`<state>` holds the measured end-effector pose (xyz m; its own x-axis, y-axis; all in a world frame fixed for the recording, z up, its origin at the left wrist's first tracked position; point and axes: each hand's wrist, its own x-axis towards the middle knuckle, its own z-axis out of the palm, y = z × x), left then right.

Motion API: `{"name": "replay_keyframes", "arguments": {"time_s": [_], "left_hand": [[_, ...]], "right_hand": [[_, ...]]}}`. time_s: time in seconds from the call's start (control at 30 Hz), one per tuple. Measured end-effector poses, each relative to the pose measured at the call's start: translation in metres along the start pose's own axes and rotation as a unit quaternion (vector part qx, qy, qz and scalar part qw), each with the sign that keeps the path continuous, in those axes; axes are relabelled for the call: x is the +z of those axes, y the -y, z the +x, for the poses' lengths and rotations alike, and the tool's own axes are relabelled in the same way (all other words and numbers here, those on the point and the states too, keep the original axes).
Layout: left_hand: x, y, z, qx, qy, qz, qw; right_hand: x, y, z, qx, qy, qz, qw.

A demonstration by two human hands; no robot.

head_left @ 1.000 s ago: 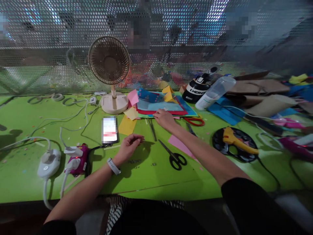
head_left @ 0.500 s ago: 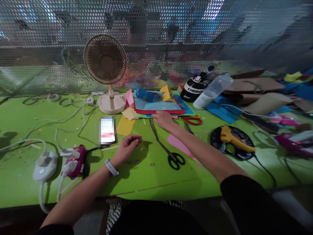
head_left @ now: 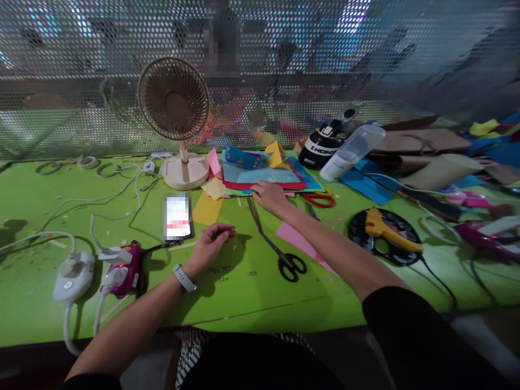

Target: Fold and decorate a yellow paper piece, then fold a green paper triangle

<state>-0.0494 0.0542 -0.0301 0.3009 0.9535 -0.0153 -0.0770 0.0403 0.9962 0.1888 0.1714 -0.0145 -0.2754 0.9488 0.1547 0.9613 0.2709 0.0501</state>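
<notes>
My left hand [head_left: 212, 241] hovers over the green table, fingers curled into a pinch. Tiny brownish bits show at its fingertips, too small to name. Below it, several small dark bits [head_left: 221, 269] lie scattered. My right hand [head_left: 268, 196] reaches to the front edge of a paper stack [head_left: 260, 174], its fingers bent together and pointing left. What they pinch, if anything, is hidden. Just left of and below that hand lie large black-handled scissors [head_left: 280, 252], blades pointing away from me. A pink paper piece [head_left: 298, 239] is partly under my right forearm.
A beige fan [head_left: 174, 103] and a lit phone [head_left: 177, 218] stand left of centre. Power adapters [head_left: 119, 271] and cables crowd the left. On the right are red-handled scissors [head_left: 320, 200], a yellow glue gun [head_left: 390, 233] on a black tray, and a clear bottle [head_left: 353, 151].
Almost nothing differs. The whole view has shifted very slightly, and both hands keep their places, the left one pinched and the right one at the paper stack.
</notes>
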Motion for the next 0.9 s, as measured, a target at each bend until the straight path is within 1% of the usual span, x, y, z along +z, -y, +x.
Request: {"name": "replay_keyframes", "arguments": {"time_s": [0.27, 0.53, 0.73, 0.9], "left_hand": [[0.000, 0.000, 0.000, -0.002, 0.001, 0.003, 1.000], [-0.001, 0.003, 0.001, 0.009, 0.000, 0.010, 1.000], [0.001, 0.001, 0.001, 0.009, 0.000, 0.003, 1.000], [0.000, 0.003, 0.002, 0.010, 0.003, 0.004, 1.000]], "right_hand": [[0.003, -0.005, 0.013, -0.013, 0.015, -0.014, 1.000], [0.002, 0.001, 0.031, -0.036, 0.042, -0.025, 0.998], [-0.003, 0.000, 0.029, -0.058, 0.052, -0.032, 0.996], [-0.008, -0.003, 0.025, -0.059, 0.046, -0.046, 0.996]]}}
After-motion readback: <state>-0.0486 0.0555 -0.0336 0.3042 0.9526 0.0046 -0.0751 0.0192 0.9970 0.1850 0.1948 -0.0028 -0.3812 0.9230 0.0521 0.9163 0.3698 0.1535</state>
